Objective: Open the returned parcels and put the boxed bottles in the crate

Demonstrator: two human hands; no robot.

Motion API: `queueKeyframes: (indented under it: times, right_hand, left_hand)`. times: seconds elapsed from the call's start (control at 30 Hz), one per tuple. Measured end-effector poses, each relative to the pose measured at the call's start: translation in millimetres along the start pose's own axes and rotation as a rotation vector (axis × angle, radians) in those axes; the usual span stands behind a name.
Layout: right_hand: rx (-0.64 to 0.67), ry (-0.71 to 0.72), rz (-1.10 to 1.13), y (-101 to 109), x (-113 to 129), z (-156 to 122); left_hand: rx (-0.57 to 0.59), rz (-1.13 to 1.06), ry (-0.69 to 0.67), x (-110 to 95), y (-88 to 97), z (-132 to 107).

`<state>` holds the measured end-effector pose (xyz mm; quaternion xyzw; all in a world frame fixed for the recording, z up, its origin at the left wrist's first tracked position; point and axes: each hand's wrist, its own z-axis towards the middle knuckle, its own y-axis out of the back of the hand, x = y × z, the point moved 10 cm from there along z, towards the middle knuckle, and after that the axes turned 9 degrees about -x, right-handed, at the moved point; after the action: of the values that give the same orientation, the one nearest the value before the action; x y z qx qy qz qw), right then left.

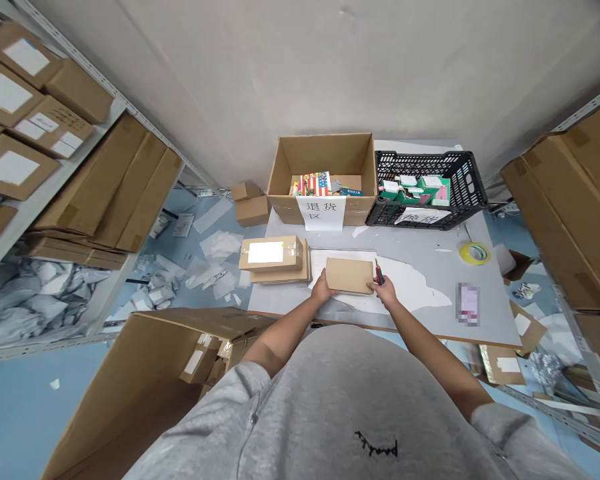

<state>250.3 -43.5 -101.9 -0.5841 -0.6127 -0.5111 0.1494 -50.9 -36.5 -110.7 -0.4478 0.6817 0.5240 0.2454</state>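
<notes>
Near table edge [380,326]: L hand [322,289] open against kraft box [349,275], R hand [384,291] gripping red tool [379,272] by box.

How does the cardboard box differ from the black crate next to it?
The cardboard box has solid brown walls; the plastic crate has open black mesh. The box holds colourful packs; the crate holds green-and-white packs. Both stand on the grey table, with paper signs on their fronts.
</notes>
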Motion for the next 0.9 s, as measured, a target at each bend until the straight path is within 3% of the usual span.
queueKeyframes:
  times: [0.1, 0.2, 0.3, 0.5, 0.7, 0.8, 0.9]
  right_hand:
    - [-0.030, 0.030, 0.063, 9.1, 14.8, 2.3]
    - [-0.032, 0.080, 0.128, 14.9, 33.5, 6.9]
    - [0.002, 0.095, 0.145, 11.8, 44.2, 10.0]
    - [0.044, 0.128, 0.043, -4.2, 52.8, 11.5]
    - [-0.062, 0.476, -0.316, 4.4, 94.1, -2.1]
    - [0.058, 0.597, -0.411, -6.4, 114.4, -15.2]
    - [0.291, 0.572, -0.496, -34.3, 120.1, -24.0]
  left_hand:
    - [-0.060, 0.069, -0.058, -10.3, 8.2, 1.5]
    - [-0.191, 0.149, -0.025, -18.4, 21.1, 7.2]
    - [-0.239, 0.201, -0.004, -25.6, 24.4, 12.1]
    - [-0.169, 0.268, 0.035, -22.8, 14.8, 11.6]
    - [-0.095, 0.135, 0.195, -15.5, 0.7, 10.5]
    - [-0.090, 0.197, 0.229, -16.7, -3.0, 11.0]
    - [-0.098, 0.272, 0.253, -16.8, -3.7, 11.5]
